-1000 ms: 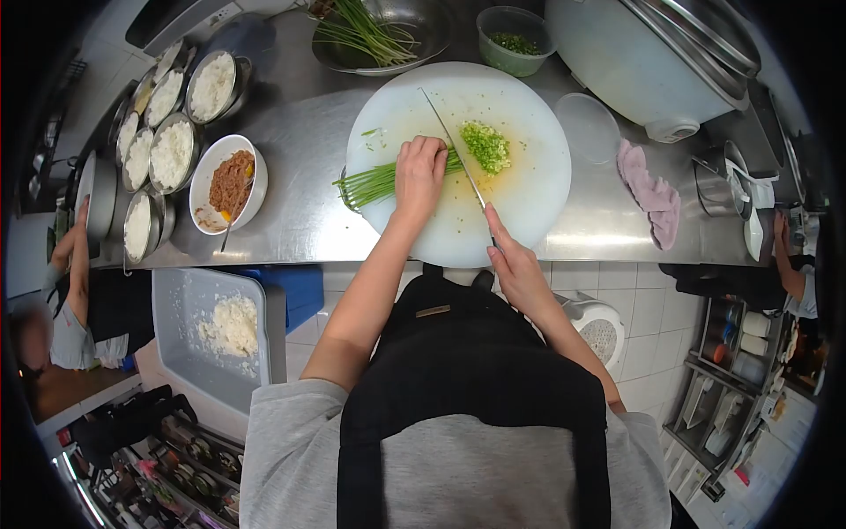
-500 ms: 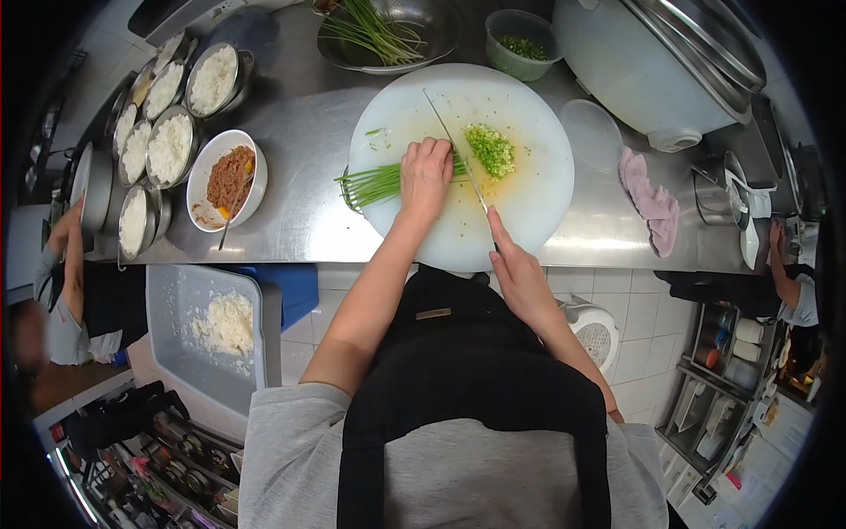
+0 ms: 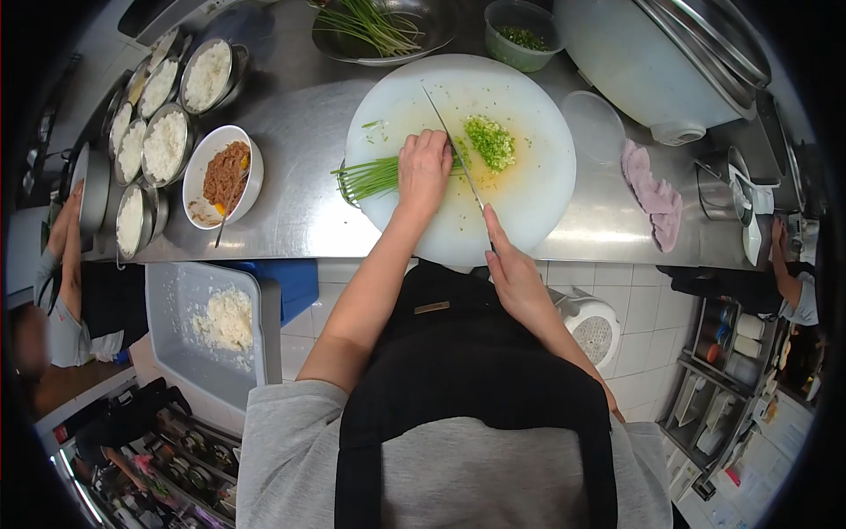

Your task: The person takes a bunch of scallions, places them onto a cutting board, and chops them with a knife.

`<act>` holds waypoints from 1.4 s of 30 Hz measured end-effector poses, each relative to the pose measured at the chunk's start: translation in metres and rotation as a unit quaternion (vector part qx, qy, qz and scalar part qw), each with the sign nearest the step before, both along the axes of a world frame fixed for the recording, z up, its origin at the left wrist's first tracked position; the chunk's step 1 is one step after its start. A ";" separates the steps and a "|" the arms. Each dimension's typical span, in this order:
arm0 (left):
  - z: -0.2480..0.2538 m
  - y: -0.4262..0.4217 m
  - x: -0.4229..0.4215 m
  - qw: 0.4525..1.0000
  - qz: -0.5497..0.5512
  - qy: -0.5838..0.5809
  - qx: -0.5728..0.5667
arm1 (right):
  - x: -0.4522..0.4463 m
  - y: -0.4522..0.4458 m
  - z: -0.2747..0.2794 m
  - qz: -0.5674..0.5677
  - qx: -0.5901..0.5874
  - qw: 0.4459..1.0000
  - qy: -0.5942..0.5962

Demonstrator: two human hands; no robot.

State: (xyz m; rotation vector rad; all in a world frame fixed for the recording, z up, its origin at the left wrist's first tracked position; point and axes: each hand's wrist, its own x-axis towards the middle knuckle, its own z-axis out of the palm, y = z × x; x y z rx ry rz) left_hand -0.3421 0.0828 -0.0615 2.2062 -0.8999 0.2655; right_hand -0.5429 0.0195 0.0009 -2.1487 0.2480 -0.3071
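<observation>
My left hand (image 3: 424, 172) presses down with curled fingers on a bunch of green stalks (image 3: 370, 177) on the round white cutting board (image 3: 520, 207). In my right hand (image 3: 511, 273) is the handle of a long knife (image 3: 461, 159), its blade beside my left fingertips and pointing away from me. To the right of the blade lies a pile of chopped green pieces (image 3: 490, 143). A few small bits are scattered over the board.
Bowls of rice (image 3: 166, 148) and a white bowl of minced mixture (image 3: 250, 185) stand left. Behind the board are a metal bowl (image 3: 432, 35) and a plastic tub (image 3: 522, 57). A pink cloth (image 3: 652, 198) lies right. Other people are at both sides.
The view has shifted slightly. Both hands stay nearly in place, the left still on the stalks and the right on the knife. Another person's arm now shows at the lower left.
</observation>
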 end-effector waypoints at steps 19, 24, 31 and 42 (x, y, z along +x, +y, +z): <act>-0.001 0.001 0.000 1.000 -0.001 -0.007 -0.010 | 0.019 -0.007 0.006 0.010 0.029 0.998 0.063; -0.002 0.002 0.001 1.000 0.000 -0.002 0.000 | 0.008 0.004 -0.005 -0.001 -0.001 1.000 -0.002; -0.003 0.001 0.000 1.000 -0.005 -0.017 0.005 | 0.035 -0.010 0.010 -0.022 0.153 0.965 0.214; 0.002 -0.017 0.000 0.999 -0.035 0.002 0.000 | 0.009 -0.027 0.014 -0.047 0.173 0.958 0.226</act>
